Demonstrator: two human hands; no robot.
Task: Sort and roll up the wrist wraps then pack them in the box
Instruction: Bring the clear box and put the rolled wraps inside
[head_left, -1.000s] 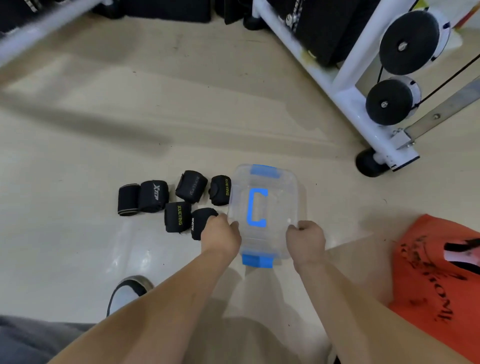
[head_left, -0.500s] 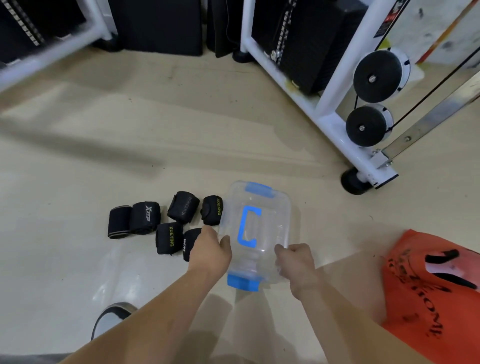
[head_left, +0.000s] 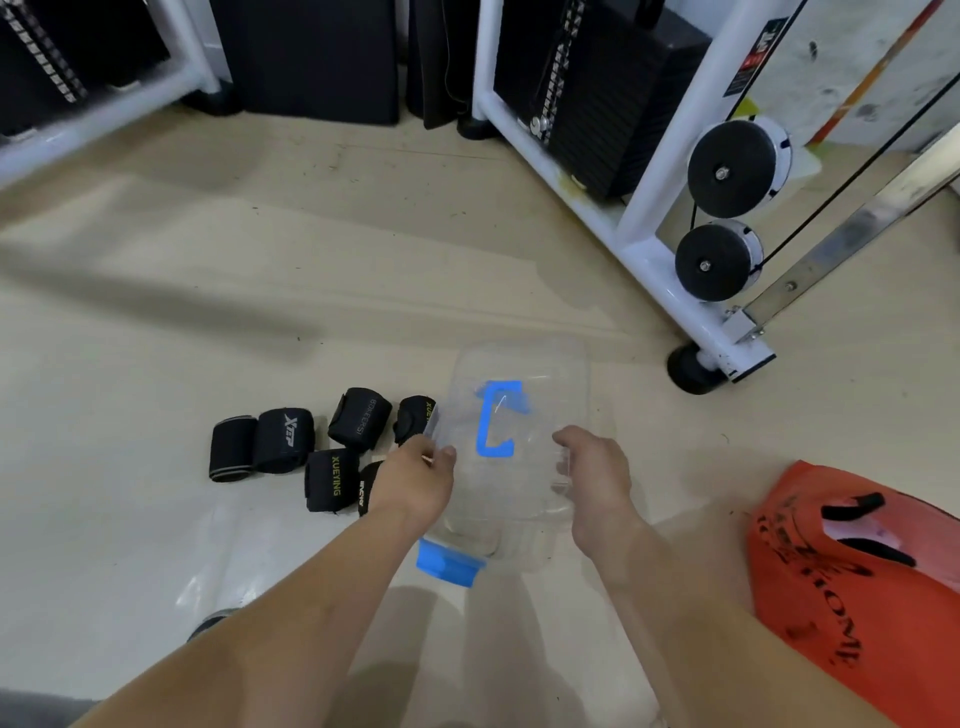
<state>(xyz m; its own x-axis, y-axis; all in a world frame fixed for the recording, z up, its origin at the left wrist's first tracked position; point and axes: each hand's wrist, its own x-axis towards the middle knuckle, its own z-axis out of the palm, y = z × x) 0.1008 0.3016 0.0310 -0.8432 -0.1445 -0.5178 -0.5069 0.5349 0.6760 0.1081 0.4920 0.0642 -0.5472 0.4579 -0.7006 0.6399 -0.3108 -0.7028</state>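
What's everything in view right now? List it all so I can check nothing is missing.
wrist wraps: six, black, rolled, on the floor left of the box; one partly hidden behind the left hand
box: one, clear with a blue handle and blue latch, between both hands
bag: one, orange with black lettering, floor at right
machine frame: one, white, upper right
pulleys: two, black, on the frame
shoe: one, dark toe only, lower left
left hand: grips the box's left side
right hand: grips the box's right side
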